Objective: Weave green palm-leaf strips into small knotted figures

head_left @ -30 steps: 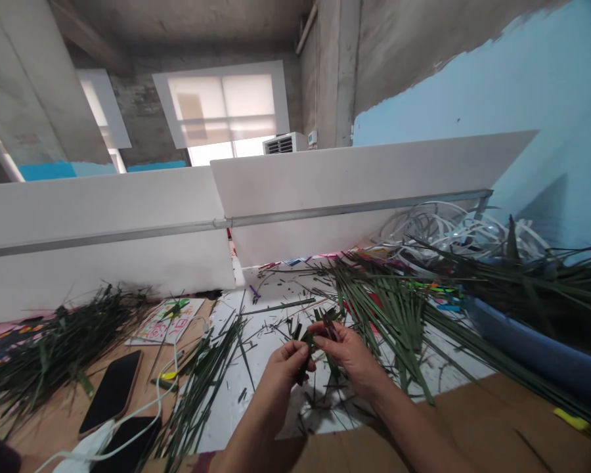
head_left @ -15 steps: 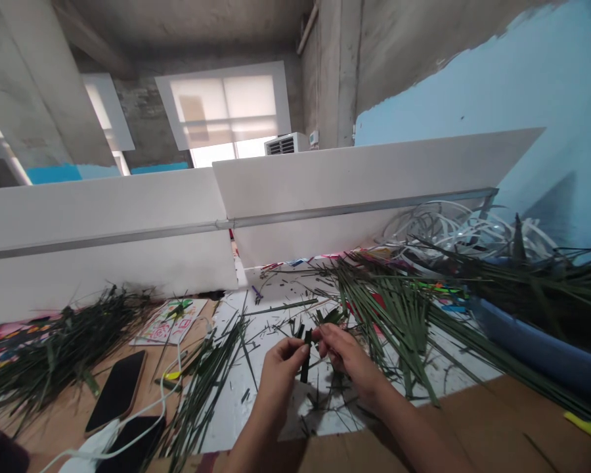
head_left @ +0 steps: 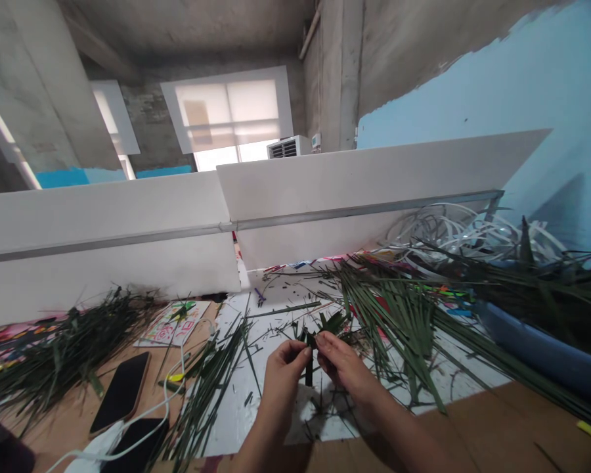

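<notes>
Over the middle of the white work surface [head_left: 236, 401], both hands pinch a small piece of dark green leaf strip [head_left: 309, 373]. My left hand [head_left: 284, 369] is closed on it between thumb and index finger. My right hand [head_left: 342, 361] is closed too, its fingertips touching the strip's upper part right beside the left thumb. One end of the strip hangs down between the hands. Behind the fingers lie short cut leaf pieces [head_left: 332, 322]. The fingers partly hide how the strip is folded.
Long green leaves [head_left: 398, 315] fan out at right, near a blue basin [head_left: 542, 351] and coiled white straps [head_left: 453, 230]. At left lie a leaf bundle [head_left: 211, 387], a dark leaf pile [head_left: 79, 348], a phone [head_left: 121, 393], a white cable [head_left: 166, 401] and a patterned card [head_left: 170, 324]. White panels [head_left: 325, 190] stand behind.
My right hand has come down and closer to the left, its fingertips now at the strip's top. The whole view has shifted slightly.
</notes>
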Demonstrator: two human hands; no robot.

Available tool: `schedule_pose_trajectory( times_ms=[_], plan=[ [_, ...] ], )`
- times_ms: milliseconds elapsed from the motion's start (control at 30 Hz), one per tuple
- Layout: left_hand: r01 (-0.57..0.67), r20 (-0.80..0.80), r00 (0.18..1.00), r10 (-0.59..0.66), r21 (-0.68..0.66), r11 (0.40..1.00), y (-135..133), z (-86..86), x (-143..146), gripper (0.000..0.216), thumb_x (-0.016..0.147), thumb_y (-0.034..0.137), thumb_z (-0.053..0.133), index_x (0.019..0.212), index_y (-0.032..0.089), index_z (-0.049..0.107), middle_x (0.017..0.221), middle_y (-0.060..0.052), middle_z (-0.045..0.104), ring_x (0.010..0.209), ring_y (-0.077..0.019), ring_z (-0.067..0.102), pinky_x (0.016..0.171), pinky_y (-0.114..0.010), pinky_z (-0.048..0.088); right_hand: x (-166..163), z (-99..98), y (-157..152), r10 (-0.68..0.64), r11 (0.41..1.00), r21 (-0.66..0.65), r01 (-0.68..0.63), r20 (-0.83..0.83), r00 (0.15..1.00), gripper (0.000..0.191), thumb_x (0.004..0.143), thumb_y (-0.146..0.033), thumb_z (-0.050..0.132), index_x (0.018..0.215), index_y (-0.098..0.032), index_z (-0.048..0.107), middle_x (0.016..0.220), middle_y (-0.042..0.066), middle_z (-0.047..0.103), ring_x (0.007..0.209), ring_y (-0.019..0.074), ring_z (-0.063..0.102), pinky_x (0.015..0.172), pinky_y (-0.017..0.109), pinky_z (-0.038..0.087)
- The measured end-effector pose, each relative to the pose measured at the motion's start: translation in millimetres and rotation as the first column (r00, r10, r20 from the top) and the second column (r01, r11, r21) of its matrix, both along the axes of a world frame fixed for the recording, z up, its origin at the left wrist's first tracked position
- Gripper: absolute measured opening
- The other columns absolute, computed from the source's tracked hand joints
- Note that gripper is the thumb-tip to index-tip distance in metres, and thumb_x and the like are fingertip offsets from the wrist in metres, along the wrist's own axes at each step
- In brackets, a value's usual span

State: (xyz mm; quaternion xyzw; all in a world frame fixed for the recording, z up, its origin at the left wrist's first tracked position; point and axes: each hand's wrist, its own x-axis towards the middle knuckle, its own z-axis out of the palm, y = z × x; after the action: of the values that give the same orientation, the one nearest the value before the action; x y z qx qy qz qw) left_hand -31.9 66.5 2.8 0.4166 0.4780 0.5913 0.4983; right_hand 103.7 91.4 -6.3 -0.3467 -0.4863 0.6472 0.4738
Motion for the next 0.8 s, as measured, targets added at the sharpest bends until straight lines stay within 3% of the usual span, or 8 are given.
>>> schedule_pose_trajectory(
  times_ms=[367, 800],
  plan=[
    [-0.014, -0.025, 1.0, 0.014, 0.008, 1.0, -0.1, -2.9, -0.5, 0.03, 0.062, 0.041, 0.084, 0.071, 0.016, 0.071, 0.069, -0.002, 0.067, 0.068, -0.0162, 0.055, 0.066, -0.027, 0.041, -3.3, 1.8, -7.3, -0.025, 0.998, -0.052, 0.028, 0.049, 0.999, 0.049, 0.075, -0.069, 0.067, 0.076, -0.023, 0.052, 0.06, -0.007, 0.043, 0.051, 0.0093, 0.031, 0.047, 0.022, 0.014],
    [-0.033, -0.013, 0.999, 0.033, -0.013, 0.999, -1.2, 2.7, 1.2, 0.033, 0.056, 0.043, 0.085, 0.066, 0.016, 0.07, 0.064, -0.001, 0.063, 0.062, -0.0153, 0.053, 0.061, -0.026, 0.039, -3.9, 5.8, -10.1, -0.011, 0.999, -0.034, 0.013, 0.057, 0.998, 0.047, 0.077, -0.067, 0.067, 0.075, -0.023, 0.05, 0.059, -0.006, 0.043, 0.052, 0.0097, 0.029, 0.047, 0.022, 0.014]
  ],
)
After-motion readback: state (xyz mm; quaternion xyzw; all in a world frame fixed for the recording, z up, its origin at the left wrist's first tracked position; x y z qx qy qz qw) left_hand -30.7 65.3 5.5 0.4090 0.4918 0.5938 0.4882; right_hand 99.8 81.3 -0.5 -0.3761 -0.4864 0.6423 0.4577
